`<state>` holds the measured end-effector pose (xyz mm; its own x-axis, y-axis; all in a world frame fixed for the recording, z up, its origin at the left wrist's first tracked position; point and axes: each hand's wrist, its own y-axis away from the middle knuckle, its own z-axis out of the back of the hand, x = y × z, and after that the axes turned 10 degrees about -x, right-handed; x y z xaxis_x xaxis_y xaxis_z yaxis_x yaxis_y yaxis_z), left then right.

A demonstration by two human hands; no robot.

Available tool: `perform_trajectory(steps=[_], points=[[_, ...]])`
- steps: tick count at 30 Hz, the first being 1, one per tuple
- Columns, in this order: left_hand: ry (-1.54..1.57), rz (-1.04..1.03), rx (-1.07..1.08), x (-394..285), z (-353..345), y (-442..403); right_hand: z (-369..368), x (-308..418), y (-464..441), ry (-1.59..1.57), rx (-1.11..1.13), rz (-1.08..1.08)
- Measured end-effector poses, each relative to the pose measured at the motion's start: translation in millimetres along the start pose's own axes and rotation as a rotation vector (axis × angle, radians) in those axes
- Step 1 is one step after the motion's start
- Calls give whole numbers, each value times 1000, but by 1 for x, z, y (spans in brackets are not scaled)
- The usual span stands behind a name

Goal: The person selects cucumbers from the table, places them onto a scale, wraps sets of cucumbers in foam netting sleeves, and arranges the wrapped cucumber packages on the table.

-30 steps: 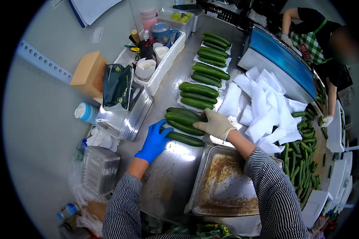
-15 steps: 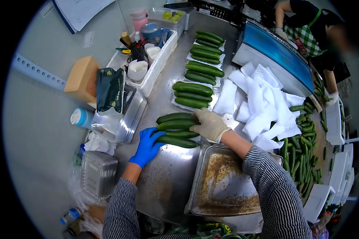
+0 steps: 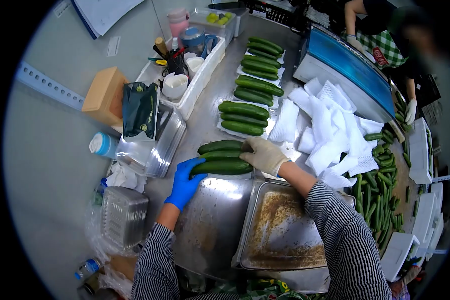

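A small group of cucumbers (image 3: 221,166) lies side by side on the steel table in front of me. My left hand (image 3: 184,184), in a blue glove, closes round their left ends, thumb along the near side. On their right ends my right hand (image 3: 266,155), in a cream knit glove, is closed too, and its fingers hide the tips. Just beyond, a pair of cucumbers (image 3: 243,118) rests on white foam netting, with more such cucumber groups (image 3: 259,86) in a row behind. White foam net sleeves (image 3: 330,127) are heaped to the right.
A stained metal tray (image 3: 285,225) stands near my right forearm. Left are clear plastic containers (image 3: 125,217) and a white foam box (image 3: 200,82) of tools. A blue-topped machine (image 3: 350,70) stands at the back right, a co-worker beyond it. Loose cucumbers (image 3: 377,200) pile at right.
The cucumbers between my hands are now closer together; the nearest one has moved away from me against the others. My left hand has shifted slightly the same way. The co-worker's lower hand has moved.
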<state>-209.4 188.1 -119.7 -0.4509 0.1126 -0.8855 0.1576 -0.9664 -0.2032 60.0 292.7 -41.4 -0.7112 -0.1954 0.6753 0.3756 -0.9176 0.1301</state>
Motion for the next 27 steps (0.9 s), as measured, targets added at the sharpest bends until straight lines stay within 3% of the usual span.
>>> perform_trajectory(steps=[8, 14, 21, 27], points=[[-141, -57, -16, 2, 6, 4, -5, 2, 2, 113, -32, 11], [-150, -60, -187, -15, 4, 0, 2, 1, 3, 24, 27, -13], [-138, -192, -66, -27, -23, -34, 29, -2, 5, 110, 135, -142], [-67, -105, 161, -13, -15, -47, 19, -6, 19, 56, -32, 76]])
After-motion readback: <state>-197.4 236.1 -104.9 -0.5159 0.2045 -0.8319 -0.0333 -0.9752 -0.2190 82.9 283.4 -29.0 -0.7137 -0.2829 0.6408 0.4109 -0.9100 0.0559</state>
